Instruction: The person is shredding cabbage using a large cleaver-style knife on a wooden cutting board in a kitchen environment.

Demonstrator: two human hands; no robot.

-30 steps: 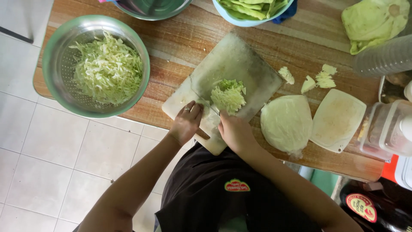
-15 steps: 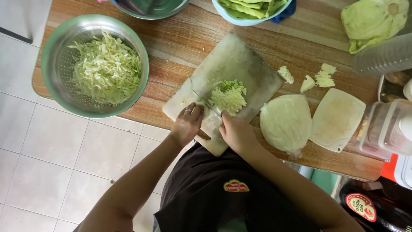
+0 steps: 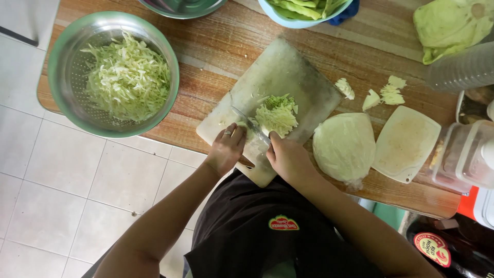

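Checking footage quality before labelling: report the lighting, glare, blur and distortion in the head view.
Head view: soft, even daylight with only faint shadows under the hands; mild glare on the rim of the metal colander; the knife and shredded cabbage look slightly soft; left hand and right hand are sharp enough; the wooden table edges bow a little from the wide lens.

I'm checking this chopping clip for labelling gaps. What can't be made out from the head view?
- Knife: the handle is hidden inside the left hand, and the blade is thin and partly lost against the shredded cabbage.
- Right hand: its fingertips are hidden by the cabbage pile.
- Blue bowl and second steel bowl: cut off by the top edge.
- Clear containers: cut off by the right edge, contents unclear.
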